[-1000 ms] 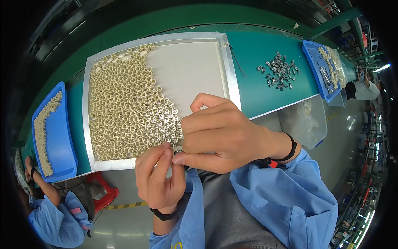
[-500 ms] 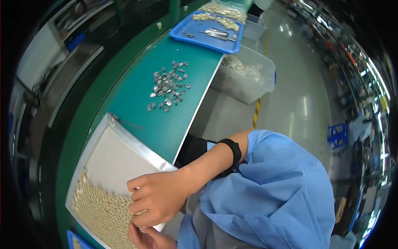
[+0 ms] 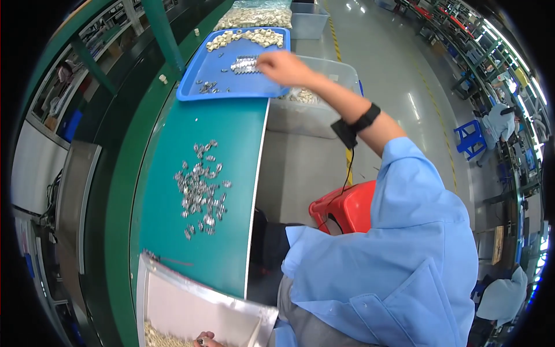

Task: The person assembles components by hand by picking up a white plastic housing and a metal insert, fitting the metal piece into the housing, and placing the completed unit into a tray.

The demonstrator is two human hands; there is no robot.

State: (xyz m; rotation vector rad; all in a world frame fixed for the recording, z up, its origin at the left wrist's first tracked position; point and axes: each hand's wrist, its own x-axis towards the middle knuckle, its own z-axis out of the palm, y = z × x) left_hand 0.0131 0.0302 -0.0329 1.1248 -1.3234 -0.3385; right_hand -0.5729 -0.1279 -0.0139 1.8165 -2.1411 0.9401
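Observation:
My right hand (image 3: 283, 68), with a black band on its wrist, reaches over the blue tray (image 3: 184, 91). Its fingers are closed at the right end of a row of small shiny metal parts (image 3: 245, 65); what is between them is hidden. My left hand (image 3: 207, 341) is mostly cut off by the lower edge, at the white tray (image 3: 202, 295) with metal edges. A small, dark, shiny piece shows at its pinched fingertips. Beside it lie many small cream-coloured pieces (image 3: 165, 338).
Loose metal parts (image 3: 201, 194) are scattered on the green table (image 3: 231, 144). Cream rings (image 3: 254, 37) lie in the blue tray, with a clear bag (image 3: 254, 17) of more behind. Plastic bins (image 3: 312, 118) and a red stool (image 3: 352, 208) stand right of the table.
My right hand has left the white tray and moved up and away to the blue tray. The view has shifted, so the table's things sit lower, and my left hand is nearly out of view.

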